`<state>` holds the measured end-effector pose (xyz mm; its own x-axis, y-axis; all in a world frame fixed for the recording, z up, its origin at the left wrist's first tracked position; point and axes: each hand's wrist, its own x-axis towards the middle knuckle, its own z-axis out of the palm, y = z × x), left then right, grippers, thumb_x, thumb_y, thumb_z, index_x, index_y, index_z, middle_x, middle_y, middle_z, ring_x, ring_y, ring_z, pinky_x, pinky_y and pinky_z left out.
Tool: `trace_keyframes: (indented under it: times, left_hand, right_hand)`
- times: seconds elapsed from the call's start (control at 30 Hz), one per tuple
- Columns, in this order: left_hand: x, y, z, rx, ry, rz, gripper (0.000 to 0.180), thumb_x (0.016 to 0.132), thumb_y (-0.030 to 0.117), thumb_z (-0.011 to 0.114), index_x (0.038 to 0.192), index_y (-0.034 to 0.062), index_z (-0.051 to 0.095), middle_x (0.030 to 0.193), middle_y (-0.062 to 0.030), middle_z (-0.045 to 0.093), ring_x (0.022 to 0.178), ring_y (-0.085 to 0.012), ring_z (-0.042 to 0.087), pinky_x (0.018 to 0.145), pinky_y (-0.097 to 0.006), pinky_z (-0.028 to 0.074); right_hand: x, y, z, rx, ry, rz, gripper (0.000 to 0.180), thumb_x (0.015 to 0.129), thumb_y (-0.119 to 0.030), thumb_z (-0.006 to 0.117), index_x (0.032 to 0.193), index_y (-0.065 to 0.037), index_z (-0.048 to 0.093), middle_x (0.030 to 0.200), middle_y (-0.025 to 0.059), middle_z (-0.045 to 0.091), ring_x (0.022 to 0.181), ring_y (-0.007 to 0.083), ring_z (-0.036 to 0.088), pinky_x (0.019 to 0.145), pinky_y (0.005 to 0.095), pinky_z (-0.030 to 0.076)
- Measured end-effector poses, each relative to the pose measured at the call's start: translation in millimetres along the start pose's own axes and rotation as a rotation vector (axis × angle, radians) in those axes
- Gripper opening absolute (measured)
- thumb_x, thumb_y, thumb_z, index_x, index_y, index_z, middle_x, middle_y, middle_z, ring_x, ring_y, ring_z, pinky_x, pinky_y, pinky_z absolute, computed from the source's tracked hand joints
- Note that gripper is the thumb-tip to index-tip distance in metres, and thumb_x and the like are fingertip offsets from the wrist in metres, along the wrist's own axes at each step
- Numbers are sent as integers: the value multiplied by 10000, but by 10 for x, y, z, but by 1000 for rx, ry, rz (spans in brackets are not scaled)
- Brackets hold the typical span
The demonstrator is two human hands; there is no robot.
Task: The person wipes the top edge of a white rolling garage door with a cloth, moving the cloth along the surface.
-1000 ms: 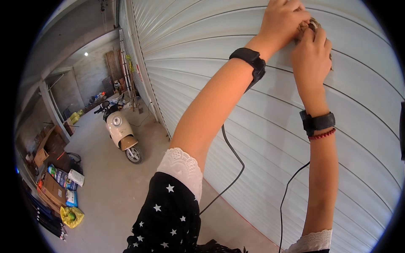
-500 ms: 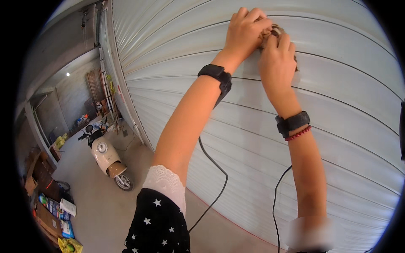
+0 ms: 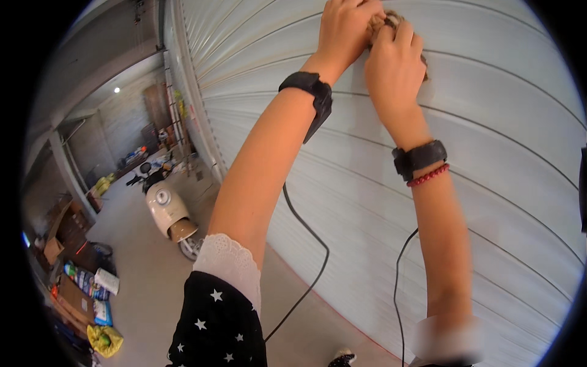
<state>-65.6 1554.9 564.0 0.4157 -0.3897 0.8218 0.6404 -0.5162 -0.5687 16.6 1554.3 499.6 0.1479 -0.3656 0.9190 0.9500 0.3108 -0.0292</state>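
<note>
Brown, rough-looking bundle (image 3: 394,16) was seen at the white ribbed shutter (image 3: 489,159), high above its bottom edge, well right of its left edge. By left hand (image 3: 347,30) and right hand (image 3: 394,70), fingers curled nearly closed, it was gripped; fingertips partly hidden. Light, even pressure on the slats was judged best. Beyond: smooth, rounded cream scooter (image 3: 166,208).

- The bundle (image 3: 394,17) is mottled tan and darker brown, with an uneven, crumpled surface; its material is hard to tell.
- It sits between the 2 hands, the left hand (image 3: 347,29) gripping its left side and the right hand (image 3: 394,70) covering its middle.
- Its brown lower edge shows right of the right hand, before the white slatted shutter (image 3: 495,116); contact is unclear.
</note>
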Motion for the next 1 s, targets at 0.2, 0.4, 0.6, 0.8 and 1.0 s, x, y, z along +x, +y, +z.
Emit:
trace_keyframes:
  times: [0.2,0.4,0.6,0.8,1.0]
  left_hand:
    - [-436,-656,-219,66,-50,-54,39,729,70,608,762,61,591,848,-110,539,809,-336,484,687,-405,426]
    - [-850,-1338,-453,108,-128,-59,71,720,70,618,778,53,581,841,-124,517,809,-335,495,693,-398,426]
    - [-1375,-1981,-688,155,-104,-89,100,711,62,632,802,58,590,837,-121,508,797,-322,491,690,-374,423]
    - [-1949,-2715,-802,264,-30,-138,133,642,71,692,747,137,644,850,18,526,798,-230,465,652,-331,436]
    - [-2360,-3294,-993,208,-12,-124,125,635,72,698,727,129,636,831,7,506,795,-232,458,630,-329,439]
  right_hand:
    - [-155,-628,332,116,-97,90,195,771,-87,575,957,-37,602,995,52,542,888,242,561,662,287,534]
    - [-364,-1255,919,-11,-147,101,140,739,-85,591,870,-37,603,894,60,516,809,210,551,537,268,523]
    - [-608,-1917,1432,167,-139,160,137,654,-24,672,778,-13,614,912,78,552,791,230,569,494,293,539]
    - [-834,-2435,1967,263,-202,135,176,649,-12,683,818,5,635,952,83,549,837,244,571,496,306,549]
    - [-1074,-2939,2425,224,-222,77,178,646,9,676,816,15,624,964,86,549,836,246,569,487,303,544]
